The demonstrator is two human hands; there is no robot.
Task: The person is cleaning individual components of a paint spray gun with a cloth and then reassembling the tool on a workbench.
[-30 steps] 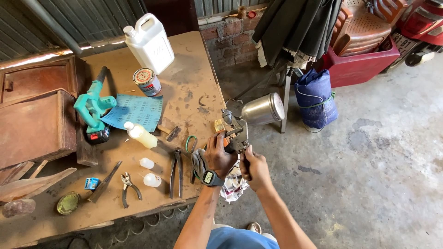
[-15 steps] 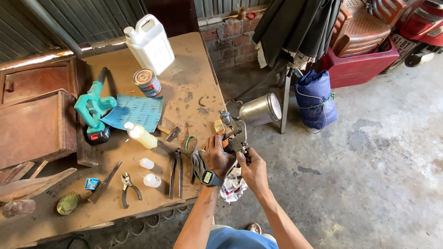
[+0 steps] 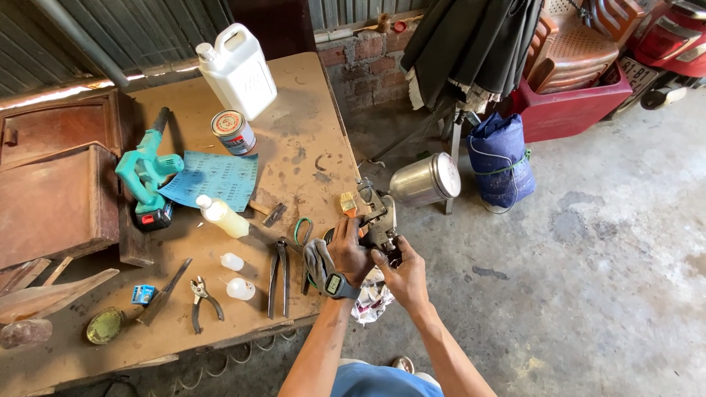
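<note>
Spray gun (image 3: 379, 217) held off the table's (image 3: 294, 132) right edge, metal cup (image 3: 426, 179) pointing right. Left hand (image 3: 349, 254) wrapped round its body, watch on wrist. Right hand (image 3: 401, 276) pinching the lower handle end. Rag (image 3: 373, 298) hangs beneath; pincers (image 3: 278, 276) lie near.

Upper left: white jug (image 3: 237, 70), tin can (image 3: 233, 132), teal power tool (image 3: 147, 176); lower left: pliers (image 3: 200, 298); right: blue sack (image 3: 501, 158).

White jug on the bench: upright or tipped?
Upright. The white jug stands on its base at the back of the workbench, cap and handle on top.
</note>
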